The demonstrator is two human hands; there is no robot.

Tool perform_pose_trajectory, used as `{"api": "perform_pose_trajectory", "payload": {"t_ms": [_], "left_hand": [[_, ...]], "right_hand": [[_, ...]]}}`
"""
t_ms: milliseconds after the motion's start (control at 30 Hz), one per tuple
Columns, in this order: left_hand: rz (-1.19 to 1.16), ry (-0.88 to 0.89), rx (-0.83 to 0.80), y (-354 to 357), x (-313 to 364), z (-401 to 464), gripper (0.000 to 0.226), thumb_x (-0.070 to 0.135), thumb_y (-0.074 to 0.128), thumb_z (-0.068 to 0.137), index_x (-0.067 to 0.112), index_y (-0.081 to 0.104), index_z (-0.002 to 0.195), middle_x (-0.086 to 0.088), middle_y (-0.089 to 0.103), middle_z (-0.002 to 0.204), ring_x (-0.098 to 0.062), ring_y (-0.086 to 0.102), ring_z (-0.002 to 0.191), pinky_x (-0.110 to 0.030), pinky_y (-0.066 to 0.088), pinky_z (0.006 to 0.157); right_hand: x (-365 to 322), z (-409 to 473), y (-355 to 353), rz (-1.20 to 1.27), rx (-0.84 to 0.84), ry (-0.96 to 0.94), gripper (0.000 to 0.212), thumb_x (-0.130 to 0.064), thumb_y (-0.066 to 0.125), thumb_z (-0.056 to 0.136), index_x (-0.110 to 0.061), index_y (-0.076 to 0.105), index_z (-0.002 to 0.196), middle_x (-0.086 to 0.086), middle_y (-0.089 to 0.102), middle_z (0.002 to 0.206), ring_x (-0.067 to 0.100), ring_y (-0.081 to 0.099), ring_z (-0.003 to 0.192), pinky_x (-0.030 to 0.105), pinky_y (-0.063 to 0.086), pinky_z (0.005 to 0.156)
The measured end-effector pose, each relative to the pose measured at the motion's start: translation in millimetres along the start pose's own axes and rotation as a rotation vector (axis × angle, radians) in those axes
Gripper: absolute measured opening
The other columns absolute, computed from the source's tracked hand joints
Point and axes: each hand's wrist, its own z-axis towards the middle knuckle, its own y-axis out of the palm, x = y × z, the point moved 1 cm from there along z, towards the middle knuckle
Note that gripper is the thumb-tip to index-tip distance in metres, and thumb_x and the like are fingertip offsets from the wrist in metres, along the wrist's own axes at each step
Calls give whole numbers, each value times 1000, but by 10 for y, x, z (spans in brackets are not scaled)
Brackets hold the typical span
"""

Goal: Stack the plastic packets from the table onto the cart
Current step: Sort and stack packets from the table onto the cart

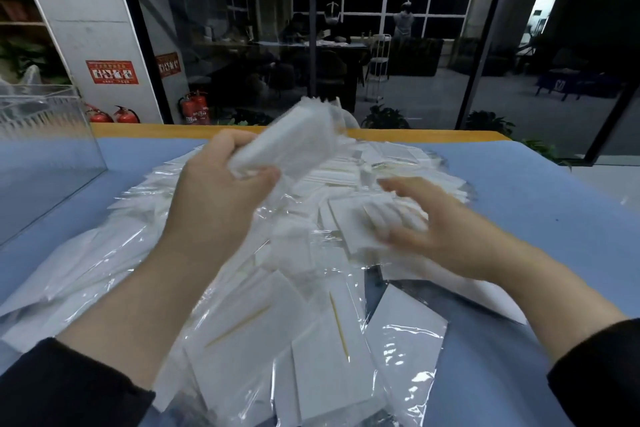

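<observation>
A big heap of clear plastic packets [263, 333], each with white paper and a toothpick inside, covers the middle of the blue table [540, 218]. My left hand [221, 191] is raised above the heap and grips a thick bundle of packets [294, 146], tilted up and to the right and blurred. My right hand [426, 232] is lower on the right, blurred, fingers spread over some packets [360, 222] on the heap; whether it holds them I cannot tell. No cart is in view.
A clear acrylic box [45, 135] stands on the table at the left. The table's orange far edge [415, 135] runs along a glass wall. Red fire extinguishers [195, 107] stand behind the table on the left.
</observation>
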Motion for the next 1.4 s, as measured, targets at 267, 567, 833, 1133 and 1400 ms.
{"api": "perform_pose_trajectory", "payload": {"t_ms": [267,567,833,1133,1400], "left_hand": [[9,-62,-84,72,14,-81,23,17,74,88,37,66,97,9,71,88,-14,68,76,-34,56,61],[-3,-75,-125,81,39,-112,21,16,72,90,34,66,97,3,73,88,-24,70,76,-44,57,57],[-34,-62,-108,78,23,-94,22,14,73,90,34,67,98,9,73,89,-16,70,77,-37,59,63],[-232,-223,-147,68,46,-90,31,4,74,87,28,66,104,-1,75,88,-13,69,64,-26,55,50],[-251,-273,-431,272,175,-297,37,37,69,81,28,64,116,17,71,73,0,67,56,-15,47,42]], "right_hand": [[-139,15,152,-292,-93,-29,60,-41,69,88,-45,45,143,-28,39,145,-4,39,128,16,33,97],[-131,26,78,-168,178,-1,38,-20,58,98,-52,59,76,-27,60,70,0,53,70,13,39,59],[-101,16,-135,234,432,82,17,-33,58,102,-36,68,88,-16,71,80,5,64,79,24,47,65],[-227,-76,-180,572,352,-32,14,-33,65,95,-24,76,99,-10,78,95,9,74,90,24,55,82],[-273,9,161,511,274,-17,14,-33,61,99,-25,72,102,-11,76,94,8,71,90,26,53,80]]}}
